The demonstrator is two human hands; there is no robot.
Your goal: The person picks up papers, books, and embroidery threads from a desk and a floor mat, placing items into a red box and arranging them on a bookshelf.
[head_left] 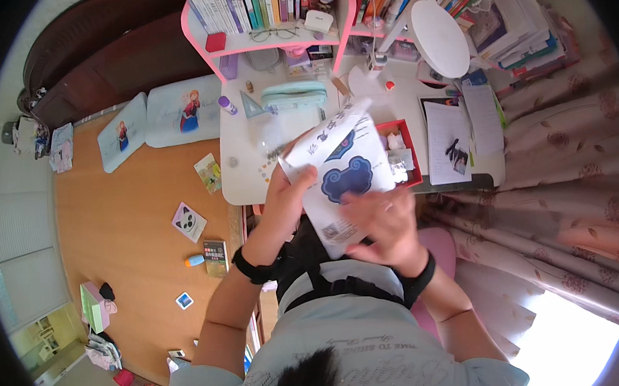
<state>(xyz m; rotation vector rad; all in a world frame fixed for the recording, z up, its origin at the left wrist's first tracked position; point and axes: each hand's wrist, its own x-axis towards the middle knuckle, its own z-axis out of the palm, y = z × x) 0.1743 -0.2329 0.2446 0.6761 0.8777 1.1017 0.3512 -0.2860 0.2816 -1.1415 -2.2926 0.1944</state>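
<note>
Above the desk's front edge, my left hand (289, 193) grips the left edge of a white printed paper sheet (347, 179), its thumb on the face. The sheet carries dark blue cloud-shaped patterns, and its far edge curls over. My right hand (391, 229), slightly blurred, lies over the lower right of the sheet with thumb and fingers apart. Behind the sheet, a red box (408, 150) holding white pieces is partly hidden. Several small bits (268, 171) are scattered on the desk left of the sheet.
On the white desk (244, 188) are a mint pencil case (293, 94), a set square (251, 105), a purple glue stick (227, 105) and a white lamp (439, 39). Papers (448, 137) sit at right. A pink bookshelf (201, 35) stands behind; a bed mat (139, 226) is at left.
</note>
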